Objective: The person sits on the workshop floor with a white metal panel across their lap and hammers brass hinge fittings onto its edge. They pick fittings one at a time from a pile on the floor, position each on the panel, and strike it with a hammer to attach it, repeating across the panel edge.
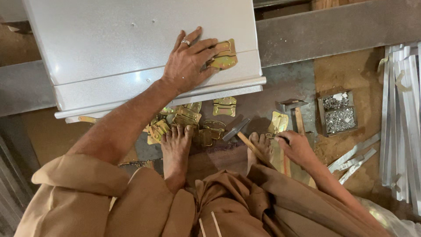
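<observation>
Left hand pinning a brass-coloured hinge plate to a grey metal panel, upper middle of the frame

The left hand (pixel 188 61) lay flat with fingers spread, pressing a shiny yellow-gold hinge plate (pixel 224 55) against the smooth, faintly speckled grey sheet-metal panel (pixel 109 39), right by its folded lower edge. The right hand (pixel 297 147), lower right of centre, had its fingers curled round something small and dark; couldn't tell what. More stamped gold hinge plates (pixel 193 120) sat heaped on the dusty floor below the panel, next to the bare feet (pixel 176 147). A wooden-handled hammer (pixel 245 138) lay just beside that hand, a second hammer (pixel 296 114) above it, a small tray of silvery screws (pixel 337 114) to the right, and pale aluminium strips (pixel 401 118) along the right edge.
</observation>
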Available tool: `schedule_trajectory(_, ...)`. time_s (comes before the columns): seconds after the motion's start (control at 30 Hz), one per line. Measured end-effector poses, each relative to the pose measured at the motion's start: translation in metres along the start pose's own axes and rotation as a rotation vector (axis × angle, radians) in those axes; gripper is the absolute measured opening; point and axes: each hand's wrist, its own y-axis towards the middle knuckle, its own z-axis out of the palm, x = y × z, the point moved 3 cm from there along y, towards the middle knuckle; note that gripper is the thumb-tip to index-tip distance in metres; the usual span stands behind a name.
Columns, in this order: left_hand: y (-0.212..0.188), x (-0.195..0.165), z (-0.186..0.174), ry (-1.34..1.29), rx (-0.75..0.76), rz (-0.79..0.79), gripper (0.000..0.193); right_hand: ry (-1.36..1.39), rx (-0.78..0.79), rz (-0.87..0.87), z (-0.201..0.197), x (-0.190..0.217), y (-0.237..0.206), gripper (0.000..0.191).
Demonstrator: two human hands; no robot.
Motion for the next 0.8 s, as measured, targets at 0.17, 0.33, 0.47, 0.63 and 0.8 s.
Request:
schedule_trajectory(0.17,0.001,-0.005,-0.027,-0.102,-0.045,0.028,0.079,0.11,0.004,0.167,0.002,-0.017,0.001,0.021)
schedule_trajectory(0.33,-0.006,-0.033,-0.041,0.091,0.009,0.057,0.102,0.808,0.01,0.362,0.004,-0.026,0.003,0.035)
schedule_trajectory(0.47,-0.019,-0.061,-0.01,0.213,0.302,0.096,0.109,1.045,0.032,0.46,0.0,-0.022,0.007,0.028)
schedule_trajectory(0.63,-0.042,-0.061,0.016,0.302,0.289,0.154,0.083,0.993,0.076,0.485,-0.005,-0.003,0.01,0.021)
schedule_trajectory(0.8,-0.044,-0.061,0.012,0.365,0.145,0.183,0.065,1.02,0.106,0.404,-0.015,0.023,0.017,0.02)
